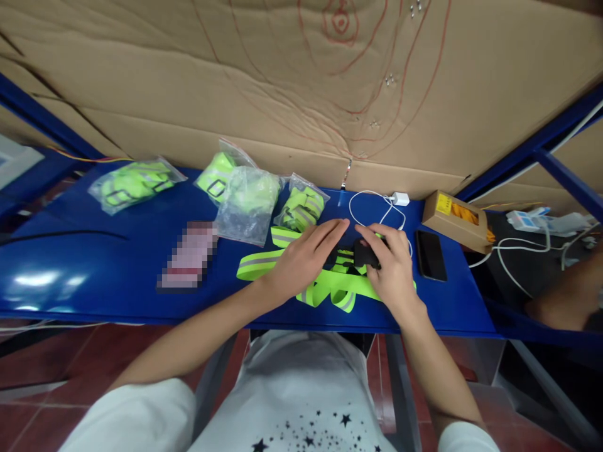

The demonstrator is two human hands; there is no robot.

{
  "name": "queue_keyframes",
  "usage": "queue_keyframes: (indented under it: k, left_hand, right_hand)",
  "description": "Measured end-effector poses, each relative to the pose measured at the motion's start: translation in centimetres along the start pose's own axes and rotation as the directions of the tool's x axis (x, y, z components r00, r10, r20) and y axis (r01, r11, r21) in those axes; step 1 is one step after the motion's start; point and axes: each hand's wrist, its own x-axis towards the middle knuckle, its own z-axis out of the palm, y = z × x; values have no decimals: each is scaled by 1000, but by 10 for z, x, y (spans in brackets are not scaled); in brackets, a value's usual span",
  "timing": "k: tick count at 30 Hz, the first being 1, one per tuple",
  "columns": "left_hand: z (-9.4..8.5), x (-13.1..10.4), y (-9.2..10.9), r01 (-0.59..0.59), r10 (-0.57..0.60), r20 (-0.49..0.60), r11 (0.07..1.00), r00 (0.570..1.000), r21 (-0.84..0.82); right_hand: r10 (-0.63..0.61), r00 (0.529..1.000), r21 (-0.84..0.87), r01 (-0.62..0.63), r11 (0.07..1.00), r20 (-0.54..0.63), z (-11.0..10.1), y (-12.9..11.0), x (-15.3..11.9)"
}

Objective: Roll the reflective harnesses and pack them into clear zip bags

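Since the neon strap (358, 285) lies loosely looped across the blue bench (452, 307), around the middle of the frame, its long run goes roughly left to right, with one broad band just below the fingers. Right hand (393, 270) is nearer the black piece (363, 253), fingers closed around it. Left hand (301, 267) has fingers straight and pressed together, can't tell if they're pinching anything underneath tbh.
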Motion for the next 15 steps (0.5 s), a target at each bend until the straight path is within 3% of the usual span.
queue_keyframes:
  k: [4, 9, 15]
  left_hand:
    - [7, -2, 2, -17, 17, -4, 1000, 1000, -4]
    - [-2, -1, -7, 86, -91, -76, 995, 993, -59]
    - [-1, 1, -5, 69, -73, -59, 995, 996, -72]
  right_hand:
    - [13, 999, -49, -11, 999, 31, 3, -4, 1]
    - [44, 999, -30, -45, 999, -21, -6, 1, 3]
    - [13, 1000, -31, -12, 999, 7, 2, -6, 4]
